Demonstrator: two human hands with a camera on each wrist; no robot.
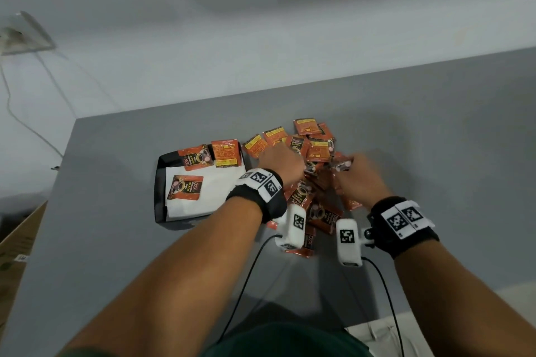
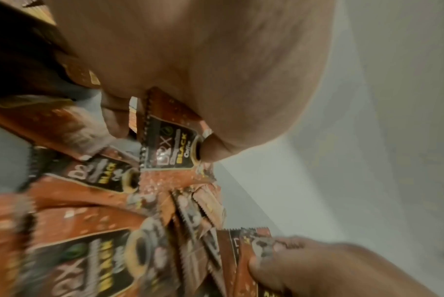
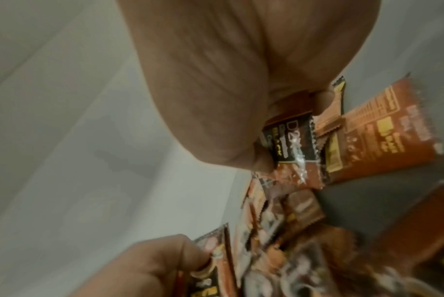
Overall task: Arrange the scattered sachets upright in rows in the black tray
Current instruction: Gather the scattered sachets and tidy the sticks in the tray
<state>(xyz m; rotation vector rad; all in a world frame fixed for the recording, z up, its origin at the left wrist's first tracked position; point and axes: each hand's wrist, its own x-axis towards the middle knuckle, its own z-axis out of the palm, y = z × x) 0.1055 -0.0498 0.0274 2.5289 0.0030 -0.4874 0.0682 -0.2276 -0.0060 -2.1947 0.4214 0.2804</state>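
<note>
Orange coffee sachets lie in a loose pile (image 1: 311, 151) on the grey table (image 1: 435, 153), right of the black tray (image 1: 159, 182). The tray has a white paper liner and holds three sachets (image 1: 185, 187) lying flat. My left hand (image 1: 290, 155) is in the middle of the pile; in the left wrist view it (image 2: 162, 136) pinches a sachet (image 2: 170, 144) between thumb and fingers. Just right of it, my right hand (image 1: 352, 162) is also in the pile, and in its wrist view it (image 3: 292, 130) pinches another sachet (image 3: 289, 140).
The table's far edge (image 1: 290, 95) runs close behind the pile, against a pale wall. A cardboard box (image 1: 17, 240) stands off the table's left side. A wall socket (image 1: 26, 38) with a cable is at the far left. Wrist-camera cables (image 1: 246, 284) trail toward me.
</note>
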